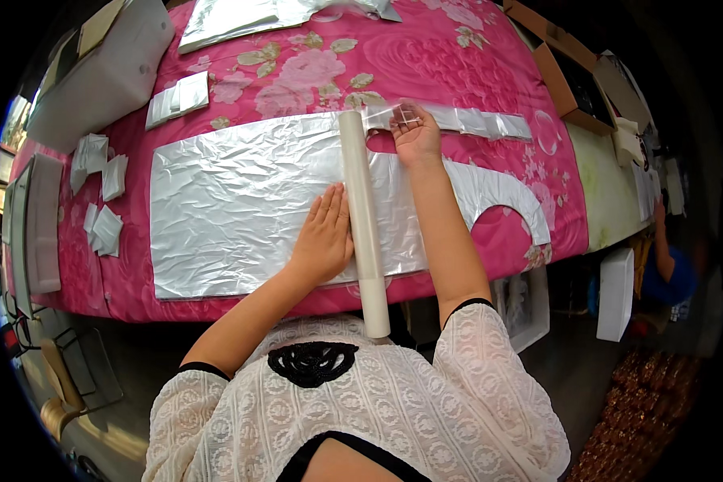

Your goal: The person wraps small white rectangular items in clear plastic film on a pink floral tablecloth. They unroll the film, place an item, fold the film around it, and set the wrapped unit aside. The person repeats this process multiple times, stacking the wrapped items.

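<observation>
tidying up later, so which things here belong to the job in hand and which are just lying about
In use, apparently:
silver sheet with cut-outs, under left hand
pale roll, across the sheet
clear film at right hand

Apparently just lying about:
folded silver packets
white box, upper left
open cardboard box, upper right

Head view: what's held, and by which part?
Right hand seems to hold clear film near its far edge; left hand lies flat on silver sheet, gripping nothing.

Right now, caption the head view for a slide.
Left fingers lie on silver sheeting beside a pale roll; right fingers meet clear film above pink floral cloth.
</observation>
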`<action>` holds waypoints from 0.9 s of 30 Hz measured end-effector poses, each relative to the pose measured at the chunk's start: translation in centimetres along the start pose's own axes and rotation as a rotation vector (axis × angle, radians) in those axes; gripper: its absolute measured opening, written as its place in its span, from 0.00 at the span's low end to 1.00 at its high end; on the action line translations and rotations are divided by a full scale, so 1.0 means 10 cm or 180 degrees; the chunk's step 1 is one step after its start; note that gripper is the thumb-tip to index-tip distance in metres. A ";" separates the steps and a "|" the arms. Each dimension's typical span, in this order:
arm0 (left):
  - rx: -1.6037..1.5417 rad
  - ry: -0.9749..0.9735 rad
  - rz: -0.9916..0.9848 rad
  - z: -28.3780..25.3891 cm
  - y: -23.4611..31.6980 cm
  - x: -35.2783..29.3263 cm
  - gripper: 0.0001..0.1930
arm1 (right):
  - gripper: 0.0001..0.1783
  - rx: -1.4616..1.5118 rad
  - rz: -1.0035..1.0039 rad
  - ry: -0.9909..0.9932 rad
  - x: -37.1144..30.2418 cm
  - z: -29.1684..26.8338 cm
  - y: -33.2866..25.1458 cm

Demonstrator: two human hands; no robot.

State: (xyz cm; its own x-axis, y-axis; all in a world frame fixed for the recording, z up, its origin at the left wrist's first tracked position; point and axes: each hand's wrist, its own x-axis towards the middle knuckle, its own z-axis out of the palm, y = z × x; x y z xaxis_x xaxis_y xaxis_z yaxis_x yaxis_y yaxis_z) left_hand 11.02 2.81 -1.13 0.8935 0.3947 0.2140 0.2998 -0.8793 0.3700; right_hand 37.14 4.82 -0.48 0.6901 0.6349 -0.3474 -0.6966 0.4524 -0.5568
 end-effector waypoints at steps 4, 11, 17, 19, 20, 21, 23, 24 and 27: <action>0.0026 0.0082 0.0019 0.02 0.00 -0.01 0.31 | 0.16 -0.0262 -0.0601 -0.0737 -0.09 0.28 -0.35; 0.0218 -0.0761 -0.0106 -0.02 -0.04 -0.02 0.31 | 0.28 -0.4885 -0.1252 -0.2566 -1.19 1.17 0.84; 0.0214 0.0295 0.0122 0.19 -0.09 -0.03 0.31 | 0.39 -0.5584 -0.1270 -0.3891 -1.73 1.09 2.35; 0.0156 0.0293 0.0118 0.21 -0.08 -0.01 0.30 | 0.36 -0.5000 -0.0574 -0.4674 -1.92 1.30 2.20; 0.0157 0.0292 0.0124 0.20 -0.07 -0.01 0.30 | 0.34 -0.4653 -0.0295 -0.4955 -2.00 1.36 1.99; 0.0152 0.0296 0.0130 0.19 -0.05 0.00 0.30 | 0.32 -0.4298 -0.0012 -0.5214 -2.05 1.33 1.79; 0.0293 0.0355 0.0119 0.16 -0.06 -0.03 0.31 | 0.23 -0.3902 -0.1766 -0.4791 -2.05 1.05 1.41; 0.0428 0.0418 0.0109 0.12 -0.06 -0.05 0.31 | 0.20 -0.3826 -0.2208 -0.4575 -1.98 0.92 1.16; -0.0288 0.0497 0.0042 0.13 -0.03 -0.03 0.33 | 0.19 -0.4759 -0.2937 -0.3623 -1.66 0.26 0.35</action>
State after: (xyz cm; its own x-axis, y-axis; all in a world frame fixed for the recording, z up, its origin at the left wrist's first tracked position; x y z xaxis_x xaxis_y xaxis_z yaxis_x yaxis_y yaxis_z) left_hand 11.09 2.60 -2.49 0.8322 0.4262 0.3546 0.2510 -0.8599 0.4445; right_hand 22.73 -2.51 5.28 -0.1415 0.8498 0.5078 0.7551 0.4244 -0.4997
